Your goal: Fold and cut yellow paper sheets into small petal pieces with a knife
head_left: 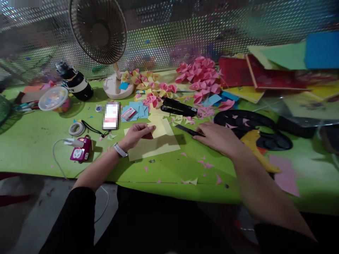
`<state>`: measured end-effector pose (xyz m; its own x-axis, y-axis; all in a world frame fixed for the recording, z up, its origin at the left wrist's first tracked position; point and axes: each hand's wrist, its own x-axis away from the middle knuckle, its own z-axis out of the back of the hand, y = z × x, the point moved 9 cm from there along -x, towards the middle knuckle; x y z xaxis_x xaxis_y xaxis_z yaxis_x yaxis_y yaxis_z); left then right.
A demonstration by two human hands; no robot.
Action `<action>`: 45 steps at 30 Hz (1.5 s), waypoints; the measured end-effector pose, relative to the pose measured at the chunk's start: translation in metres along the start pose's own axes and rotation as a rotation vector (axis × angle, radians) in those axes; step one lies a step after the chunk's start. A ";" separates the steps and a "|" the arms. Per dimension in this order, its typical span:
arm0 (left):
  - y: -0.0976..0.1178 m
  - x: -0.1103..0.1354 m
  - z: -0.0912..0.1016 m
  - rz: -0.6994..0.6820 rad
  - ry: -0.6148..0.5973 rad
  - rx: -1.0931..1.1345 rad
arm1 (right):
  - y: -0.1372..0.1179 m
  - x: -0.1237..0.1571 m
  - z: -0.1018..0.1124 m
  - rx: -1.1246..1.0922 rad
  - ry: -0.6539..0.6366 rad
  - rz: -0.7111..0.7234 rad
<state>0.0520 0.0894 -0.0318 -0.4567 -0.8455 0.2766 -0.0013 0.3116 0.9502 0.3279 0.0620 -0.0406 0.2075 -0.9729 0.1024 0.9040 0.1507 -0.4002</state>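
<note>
A small pale yellow paper piece [160, 128] is pinched between the thumb and fingers of my left hand [139, 133]. Beneath it lies a larger pale yellow sheet [159, 146], flat on the green table. Something dark reddish shows under the left fingers; I cannot make out what it is. My right hand [215, 137] is closed around the black handle of what look like scissors [185, 129], with the dark blade pointing left toward the paper. Yellow cut scraps [182, 120] lie just beyond the blade.
Behind my hands are a black stapler [178, 107], folded pink paper pieces [198, 74] and blue paper squares [141, 110]. A fan [118, 90], bottle [79, 86], phone [111, 115], tape roll [76, 129] and purple power adapter [81, 150] stand left. A black tray [246, 121] lies right.
</note>
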 end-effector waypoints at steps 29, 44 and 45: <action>-0.001 -0.003 0.007 -0.050 0.005 -0.033 | -0.097 0.038 0.056 0.108 0.474 0.542; -0.001 0.001 -0.004 -0.059 -0.067 -0.092 | -0.112 0.041 0.049 0.180 0.440 0.614; -0.001 0.002 -0.005 -0.061 -0.069 -0.097 | -0.113 0.041 0.049 0.174 0.440 0.620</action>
<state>0.0559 0.0854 -0.0310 -0.5189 -0.8285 0.2105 0.0539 0.2141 0.9753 0.2525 0.0133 0.0535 0.5595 -0.6765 -0.4790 0.7245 0.6798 -0.1139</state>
